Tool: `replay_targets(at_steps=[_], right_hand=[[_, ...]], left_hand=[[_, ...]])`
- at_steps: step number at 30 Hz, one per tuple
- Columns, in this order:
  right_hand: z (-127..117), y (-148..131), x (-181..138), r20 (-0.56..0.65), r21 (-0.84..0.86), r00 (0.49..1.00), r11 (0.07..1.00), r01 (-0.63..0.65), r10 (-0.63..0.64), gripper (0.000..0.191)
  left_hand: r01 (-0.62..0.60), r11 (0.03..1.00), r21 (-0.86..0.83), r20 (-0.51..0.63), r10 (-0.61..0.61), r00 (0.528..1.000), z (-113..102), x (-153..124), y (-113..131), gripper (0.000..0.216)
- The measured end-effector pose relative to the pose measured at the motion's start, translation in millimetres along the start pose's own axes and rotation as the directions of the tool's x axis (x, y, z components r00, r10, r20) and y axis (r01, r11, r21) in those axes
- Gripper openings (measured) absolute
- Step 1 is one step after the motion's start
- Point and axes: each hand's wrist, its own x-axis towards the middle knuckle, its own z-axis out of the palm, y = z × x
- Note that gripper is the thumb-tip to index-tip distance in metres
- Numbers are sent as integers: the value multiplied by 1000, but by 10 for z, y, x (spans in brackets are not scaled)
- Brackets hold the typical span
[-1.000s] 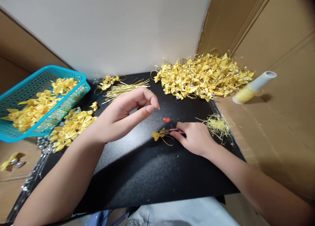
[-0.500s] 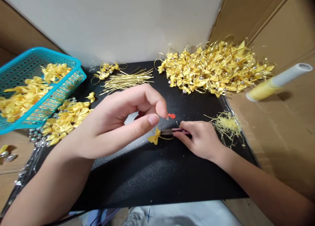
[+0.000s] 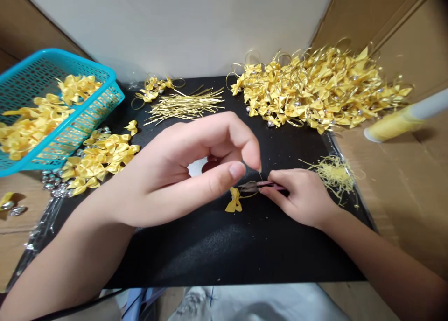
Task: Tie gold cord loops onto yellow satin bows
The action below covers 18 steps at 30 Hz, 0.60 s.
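My left hand is raised over the middle of the black tabletop, fingers curled, with a gap between thumb and index fingertip. I see nothing held there, though the palm side is partly hidden. My right hand is closed around small scissors with pink handles, their blades pointing left. A thin needle-like sliver sticks up beside its fingers. Just left of the blades lies a yellow ribbon bow, from which a yellow thread runs toward my right hand.
A turquoise basket of bows stands at left, with loose bows and silver bells beside it. Behind lie gold ties and a large heap of finished bows. Thread scraps and a thread spool are at right.
My left hand has shifted right, nearer my right hand, and now covers the red discs. In the picture, my right hand, the scissors and the bow also sit slightly farther right.
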Motion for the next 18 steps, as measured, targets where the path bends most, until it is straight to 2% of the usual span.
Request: replay_targets(at_steps=[6,10,13,18], right_hand=[[-9,8,-9,68,22,991,993,112,-113,39],[8,-3,-8,51,3,991,993,122,-122,39],[16,-6,-9,23,-12,989,989,149,-149,40],[38,-18,-13,-12,-29,986,986,164,-164,41]], left_hand=[[53,996,72,-98,-46,994,50,-33,60,11],[44,998,55,7,-45,999,-1,-25,35,11],[44,997,58,30,-45,999,-10,-26,27,12],[115,984,137,-92,-103,990,75,-72,83,14]])
